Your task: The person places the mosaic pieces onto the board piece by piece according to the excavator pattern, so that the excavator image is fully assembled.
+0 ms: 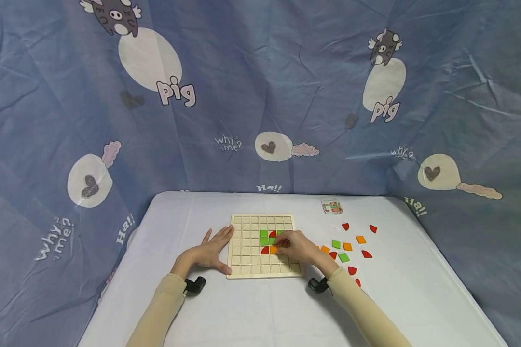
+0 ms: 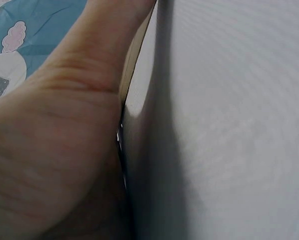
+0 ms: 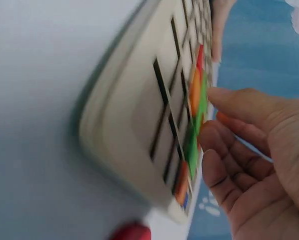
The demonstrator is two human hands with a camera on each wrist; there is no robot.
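A pale wooden grid board point(image 1: 245, 260) lies on the white table. My left hand point(image 1: 210, 249) rests along its left edge, fingers spread and thumb at the near corner. Over the right half of the board is my right hand point(image 1: 298, 246), its loosely bent fingertips right at an orange square tile point(image 1: 274, 250). In the right wrist view, a gap shows between the thumb point(image 3: 224, 100) and the other fingers. Beside the orange tile sits a red quarter-circle tile point(image 1: 265, 250). Green square tiles point(image 1: 264, 233) and another red tile point(image 1: 272, 234) fill cells above; the right hand partly hides this group.
Loose red, orange and green tiles point(image 1: 344, 258) lie scattered right of the board, some near the right forearm. A small picture card point(image 1: 332, 206) is at the back right. A blue patterned cloth point(image 1: 226, 96) hangs behind the white table point(image 1: 252, 313).
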